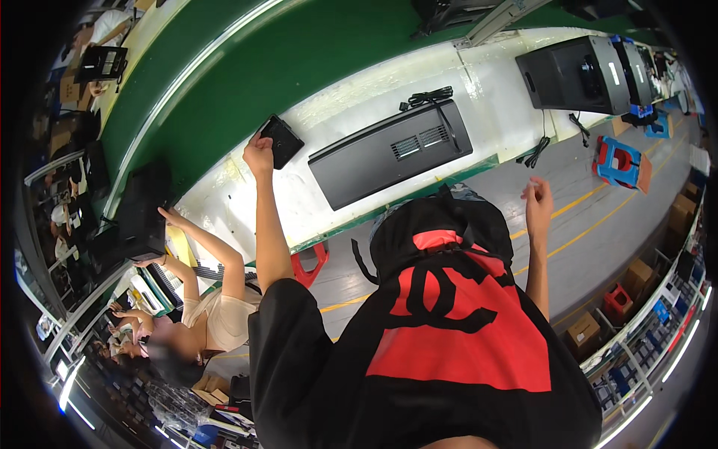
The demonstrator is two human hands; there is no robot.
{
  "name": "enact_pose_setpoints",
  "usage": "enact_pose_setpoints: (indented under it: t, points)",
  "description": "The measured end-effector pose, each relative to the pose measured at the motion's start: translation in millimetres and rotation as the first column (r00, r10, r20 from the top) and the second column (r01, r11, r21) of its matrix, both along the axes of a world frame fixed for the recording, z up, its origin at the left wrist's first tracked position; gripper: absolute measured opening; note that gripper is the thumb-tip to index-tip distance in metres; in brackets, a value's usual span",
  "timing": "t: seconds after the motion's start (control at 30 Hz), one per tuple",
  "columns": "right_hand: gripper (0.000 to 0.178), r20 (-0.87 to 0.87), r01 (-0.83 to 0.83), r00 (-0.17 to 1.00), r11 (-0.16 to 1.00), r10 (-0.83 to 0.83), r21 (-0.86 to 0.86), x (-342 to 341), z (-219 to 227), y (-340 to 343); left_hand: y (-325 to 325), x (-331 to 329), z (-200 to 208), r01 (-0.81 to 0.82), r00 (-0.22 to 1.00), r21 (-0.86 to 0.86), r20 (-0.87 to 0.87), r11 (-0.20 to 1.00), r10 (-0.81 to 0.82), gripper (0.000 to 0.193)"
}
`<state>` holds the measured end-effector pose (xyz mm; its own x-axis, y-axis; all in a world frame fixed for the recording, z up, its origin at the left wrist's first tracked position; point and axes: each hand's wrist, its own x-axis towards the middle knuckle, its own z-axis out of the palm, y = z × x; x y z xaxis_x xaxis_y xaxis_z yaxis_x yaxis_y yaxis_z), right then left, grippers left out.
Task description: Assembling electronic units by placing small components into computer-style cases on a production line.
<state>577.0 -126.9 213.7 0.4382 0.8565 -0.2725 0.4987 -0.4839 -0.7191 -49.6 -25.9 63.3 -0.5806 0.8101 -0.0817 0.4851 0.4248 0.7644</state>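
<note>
My left hand [259, 153] is stretched out over the white worktop, its fingers closed on the near left edge of a small black square device [283, 142]. Right of it lies a long dark grey casing [389, 153] with two vent grilles in its face. A bundled black cable [430, 96] rests along its far edge, and one strand runs over the casing. My right hand [537, 196] hangs in the air beside the bench, out over the floor. Its fingers are loosely bent and apart, with nothing seen in them.
A co-worker [217, 314] at the left handles a black casing [143, 217]. More black casings [572, 75] stand at the far right, cables dangling off the edge. A green belt [299, 67] runs behind the white worktop [224, 191]. Stools [622, 163] stand on the grey floor.
</note>
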Motion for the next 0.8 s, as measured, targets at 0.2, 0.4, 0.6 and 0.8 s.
enact_pose_setpoints:
  t: [0.2,0.4,0.6,0.8]
  points:
    - [0.018,-0.041,-0.241,0.967,0.956,0.251,0.165,-82.5,65.2,57.4,7.7,69.3,105.8,-0.109,0.845,0.250,0.532,0.962,-0.042,0.025]
    - [0.020,-0.192,-0.501,0.701,0.666,0.687,0.553,-198.6,165.7,74.2,-48.4,221.0,264.4,-0.197,0.131,0.341,0.938,0.919,-0.320,0.015]
    - [0.025,-0.010,-0.466,0.615,0.374,0.788,0.802,-208.7,184.4,79.6,-74.3,277.7,310.2,-0.215,-0.051,0.383,0.914,0.898,-0.402,0.020]
    - [0.023,0.127,-0.512,0.634,0.291,0.762,0.808,-194.9,183.6,80.9,-74.9,295.0,314.8,-0.200,0.076,0.376,0.927,0.905,-0.368,0.019]
